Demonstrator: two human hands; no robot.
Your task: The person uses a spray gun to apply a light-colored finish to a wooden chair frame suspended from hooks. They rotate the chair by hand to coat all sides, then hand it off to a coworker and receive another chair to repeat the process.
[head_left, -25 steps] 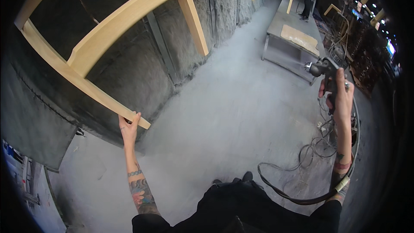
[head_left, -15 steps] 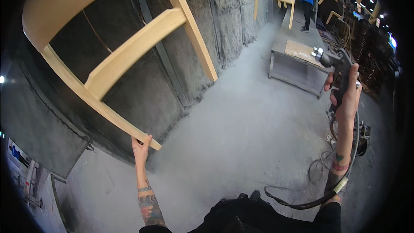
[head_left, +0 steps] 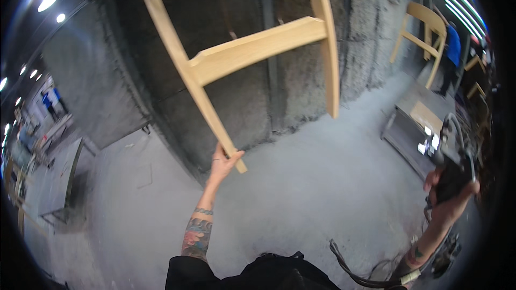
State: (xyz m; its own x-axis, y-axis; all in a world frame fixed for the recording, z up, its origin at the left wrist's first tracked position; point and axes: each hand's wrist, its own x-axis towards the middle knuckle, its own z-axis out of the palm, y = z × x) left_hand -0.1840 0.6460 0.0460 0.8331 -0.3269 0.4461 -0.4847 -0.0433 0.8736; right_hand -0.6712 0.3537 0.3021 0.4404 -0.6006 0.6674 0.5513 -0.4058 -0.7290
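Note:
A pale wooden chair frame point(head_left: 260, 51) hangs in front of me, its curved top cut off by the upper edge. My left hand point(head_left: 223, 164) is closed around one leg close to its lower tip. The frame's other leg ends free in the air, to the right. At the far right my right hand point(head_left: 451, 204) grips a dark spray gun point(head_left: 454, 169) with a shiny metal head; motion smears its outline. A dark hose point(head_left: 352, 274) loops below my right forearm.
Behind the frame stands a grey, coated wall point(head_left: 301, 91). A low metal table point(head_left: 411, 137) with a board on it is at right. Beyond, a person in blue point(head_left: 452, 48) stands by another hanging chair frame point(head_left: 424, 16). Left is a long table point(head_left: 56, 182).
My view has swung left, so the wall, tables and second frame appear farther right. The chair frame looks turned and more upright. My right hand with the spray gun sits lower in view.

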